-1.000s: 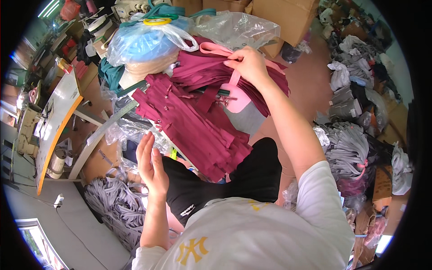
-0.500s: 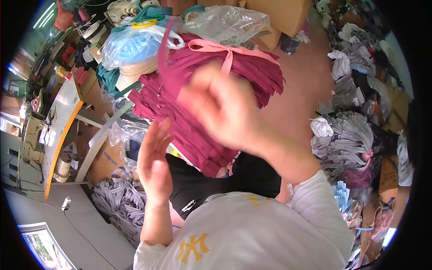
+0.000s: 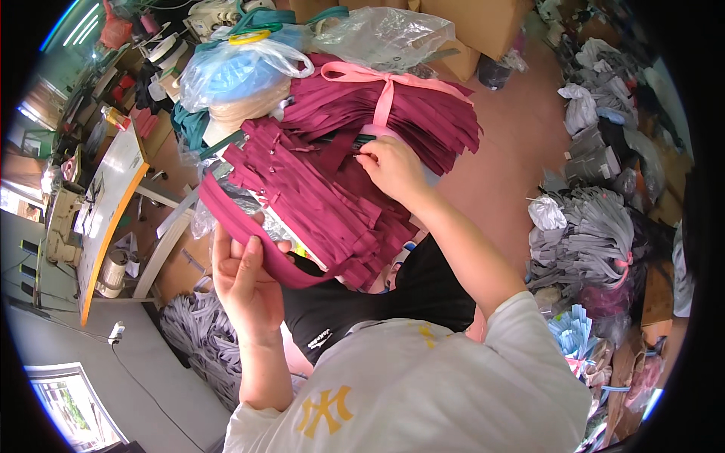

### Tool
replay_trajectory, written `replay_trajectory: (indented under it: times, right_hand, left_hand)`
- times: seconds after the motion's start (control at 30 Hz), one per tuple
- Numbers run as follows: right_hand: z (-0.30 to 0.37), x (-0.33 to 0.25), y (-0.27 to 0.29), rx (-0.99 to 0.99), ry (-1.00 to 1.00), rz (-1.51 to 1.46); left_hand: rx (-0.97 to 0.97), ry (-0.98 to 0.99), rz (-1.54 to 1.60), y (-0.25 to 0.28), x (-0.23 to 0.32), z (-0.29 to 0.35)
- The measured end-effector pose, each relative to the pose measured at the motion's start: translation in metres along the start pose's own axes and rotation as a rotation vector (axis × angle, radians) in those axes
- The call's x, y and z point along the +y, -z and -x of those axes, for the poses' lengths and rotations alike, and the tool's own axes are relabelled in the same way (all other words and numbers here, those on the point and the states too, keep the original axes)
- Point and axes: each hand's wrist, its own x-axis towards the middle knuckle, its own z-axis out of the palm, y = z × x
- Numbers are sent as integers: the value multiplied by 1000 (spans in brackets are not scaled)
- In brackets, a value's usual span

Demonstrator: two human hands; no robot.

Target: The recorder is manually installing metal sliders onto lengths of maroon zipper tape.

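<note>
My left hand (image 3: 248, 283) is closed on a maroon fabric strap (image 3: 240, 225), pinching it between thumb and fingers. The strap curves from above the hand down to the near edge of a stack of maroon straps (image 3: 313, 204), which lies in front of my lap. At the far side of that stack, my right hand (image 3: 396, 170) is pinched closed. Something tiny may be at its fingertips, too small to make out. Just beyond lies a bundle of maroon straps (image 3: 438, 124), tied with a pink ribbon (image 3: 385, 102).
Bagged blue material (image 3: 238, 75) and clear plastic (image 3: 385, 38) lie beyond the straps, near cardboard boxes (image 3: 483, 26). A table with an orange edge (image 3: 113, 219) stands at left. Grey strap bundles (image 3: 581, 234) line the right; more grey straps (image 3: 200, 340) lie at lower left.
My left hand has gone from empty and raised to gripping a maroon strap. The right hand, blurred over the pile with a strap held up, has moved right and down to the stack's far side.
</note>
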Motion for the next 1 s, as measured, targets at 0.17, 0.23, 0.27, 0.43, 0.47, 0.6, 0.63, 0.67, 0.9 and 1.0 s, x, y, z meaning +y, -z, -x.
replay_trajectory:
  times: [0.17,0.23,0.27,0.43,0.47,0.6,0.63,0.67,0.9,1.0]
  right_hand:
    - [-1,7,-7,-106,-90,54]
    - [1,10,-8,-102,-107,-22]
    - [2,12,-7,-91,-129,-93]
    - [4,28,-4,-49,-297,-660]
    - [7,28,3,-40,-316,-787]
    - [16,-19,47,-83,-314,-1119]
    - [19,-31,56,-97,-305,-1199]
    - [23,-46,65,-148,-288,-1261]
    - [45,-118,82,-294,-162,-1319]
    - [49,-126,83,-379,-137,-1293]
  left_hand:
    - [-21,40,46,7,6,6]
    - [-138,109,156,18,3,5]
    - [-114,109,111,17,1,5]
    - [-89,151,82,17,-6,10]
    - [-88,160,46,15,-6,10]
    - [-173,208,42,7,-7,12]
    - [-198,219,43,5,-8,13]
    - [-227,217,37,4,-8,14]
    - [-394,131,-166,-3,-9,33]
    - [-391,100,-220,-8,-9,42]
